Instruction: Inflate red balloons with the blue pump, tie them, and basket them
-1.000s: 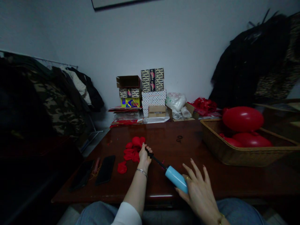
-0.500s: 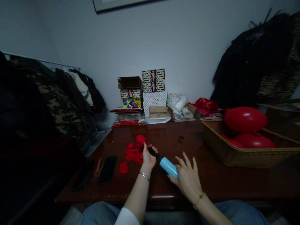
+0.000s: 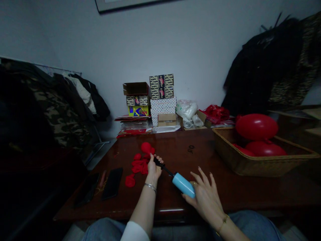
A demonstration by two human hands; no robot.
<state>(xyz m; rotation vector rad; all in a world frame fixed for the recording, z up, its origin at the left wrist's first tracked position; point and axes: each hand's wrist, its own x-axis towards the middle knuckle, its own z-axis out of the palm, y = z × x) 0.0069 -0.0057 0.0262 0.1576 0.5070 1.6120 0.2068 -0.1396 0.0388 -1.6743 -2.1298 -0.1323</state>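
Note:
My left hand (image 3: 153, 166) is closed round the black end of a hand pump, just above the dark wooden table (image 3: 175, 197). The pump's light blue barrel (image 3: 183, 184) runs down to my right hand (image 3: 206, 195), which holds its near end with the thumb underneath and the fingers spread upward. A short black rod shows between the two hands. Several flat red balloons (image 3: 140, 162) lie on the table right beside my left hand.
Two dark phones (image 3: 112, 182) lie at the table's left. A wicker basket (image 3: 240, 160) with inflated red balloons (image 3: 256, 126) stands at the right. Stacked boxes (image 3: 162, 98) and bags line the back wall. Coats hang on both sides.
The pump closed up half a second ago and has drawn out again a little; my right hand slid toward my left hand, then back toward me.

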